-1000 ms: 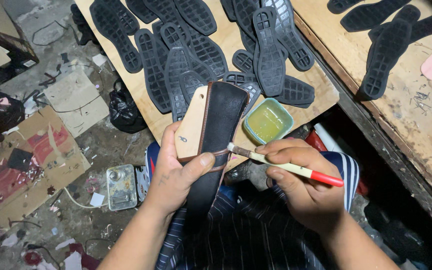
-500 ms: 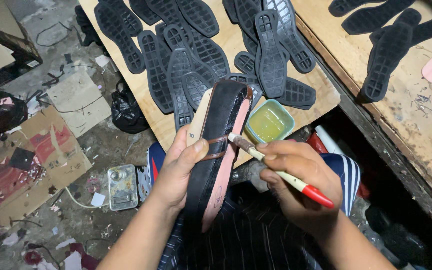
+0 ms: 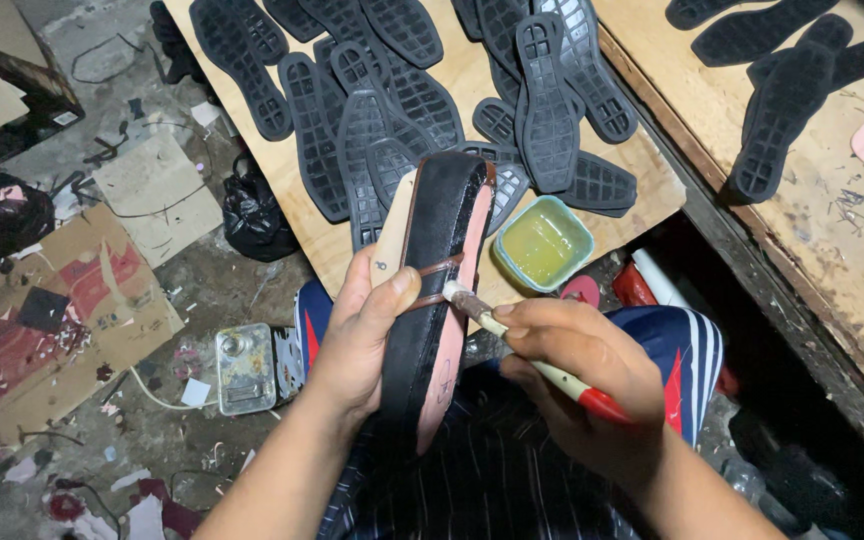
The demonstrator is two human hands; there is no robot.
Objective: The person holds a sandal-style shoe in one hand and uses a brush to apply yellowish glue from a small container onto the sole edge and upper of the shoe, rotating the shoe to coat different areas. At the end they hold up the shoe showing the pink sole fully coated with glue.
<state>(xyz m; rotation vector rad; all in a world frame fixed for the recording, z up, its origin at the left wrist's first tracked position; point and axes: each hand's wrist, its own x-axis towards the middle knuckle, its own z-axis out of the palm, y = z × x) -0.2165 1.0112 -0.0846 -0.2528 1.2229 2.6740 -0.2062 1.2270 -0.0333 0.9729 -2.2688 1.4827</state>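
Since the earlier frame the shoe upper (image 3: 439, 300) has turned further onto its edge, showing more of its pink underside. Left hand (image 3: 362, 335): fingers wrapped around the shoe upper, thumb across its black side. Right hand (image 3: 577, 385): fingers pinched closed on a brush (image 3: 532, 355), bristles touching the shoe upper's rim. Just beyond the shoe upper, a glue tub (image 3: 544, 243) and black soles (image 3: 552, 105) lie on a board (image 3: 472, 75).

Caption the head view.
Left hand holds a black shoe upper; right hand touches a brush to it.
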